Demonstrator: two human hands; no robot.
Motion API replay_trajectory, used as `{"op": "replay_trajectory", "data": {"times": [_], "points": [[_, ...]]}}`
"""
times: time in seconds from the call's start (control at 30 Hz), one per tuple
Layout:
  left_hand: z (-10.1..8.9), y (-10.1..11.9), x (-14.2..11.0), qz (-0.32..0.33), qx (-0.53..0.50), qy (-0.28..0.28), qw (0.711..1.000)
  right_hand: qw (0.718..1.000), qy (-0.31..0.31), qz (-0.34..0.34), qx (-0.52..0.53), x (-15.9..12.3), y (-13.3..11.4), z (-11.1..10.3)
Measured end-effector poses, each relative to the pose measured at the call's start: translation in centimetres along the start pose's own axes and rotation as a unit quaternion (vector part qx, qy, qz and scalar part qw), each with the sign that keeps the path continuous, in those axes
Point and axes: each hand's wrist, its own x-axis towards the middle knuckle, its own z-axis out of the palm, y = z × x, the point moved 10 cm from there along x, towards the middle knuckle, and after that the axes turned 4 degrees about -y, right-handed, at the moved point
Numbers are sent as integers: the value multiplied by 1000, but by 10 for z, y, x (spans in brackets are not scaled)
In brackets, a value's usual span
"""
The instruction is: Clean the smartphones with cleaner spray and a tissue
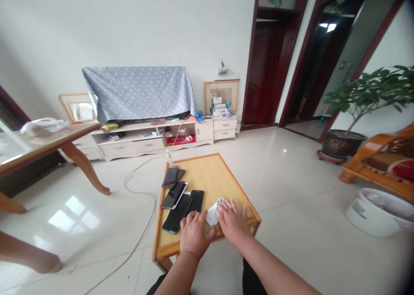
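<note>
A white, flat, phone-like slab (211,217) lies near the front edge of the small wooden table (210,174). My left hand (196,232) grips its left side, with the thumb at the near edge and the fingers curled at the far one. Over its right part lies my right hand (233,221), pressing a crumpled white wipe (222,201) beneath its fingers. Part of the slab is hidden by both hands. Left of it are several dark phones: a black phone (197,199), a larger black one (176,215) and a stacked phone (171,195).
A small bottle (169,158) stands at the table's far left corner, near a blurred dark item (173,176). A cable (142,239) runs over the floor at left. A larger table (80,135) is at left; a white tub (371,217) stands at right.
</note>
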Motion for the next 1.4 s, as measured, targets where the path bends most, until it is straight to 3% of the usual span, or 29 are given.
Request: {"op": "replay_trajectory", "data": {"times": [0.1, 0.17, 0.3, 0.4, 0.73, 0.97, 1.17, 1.33, 1.4], "points": [[-1, 2, 0, 12, -8, -9, 1000, 998, -7, -62, 1, -16, -9, 11], [-2, 3, 0, 16, -12, -11, 1000, 998, -1, -68, -4, -19, -6, 12], [-5, 3, 0, 0, -4, -6, 1000, 998, 12, 55, -30, -6, 31, 4], [-7, 5, -1, 0, -2, -4, 1000, 996, 7, 81, -44, -2, 39, 5], [9, -3, 1, 25, -4, -23, 999, 999, 7, -48, 6, -51, -20, 17], [-3, 5, -1, 6, -7, -5, 1000, 999, 19, 19, -33, -24, 12, 8], [8, -4, 0, 27, -22, -18, 999, 993, -3, -117, 0, -29, -27, 9], [11, -6, 1, 33, -9, 0, 999, 1000, 16, -16, -6, -9, 2, -5], [12, -5, 2, 33, -8, 0, 999, 1000, 10, -23, -2, -8, 1, -2]]}}
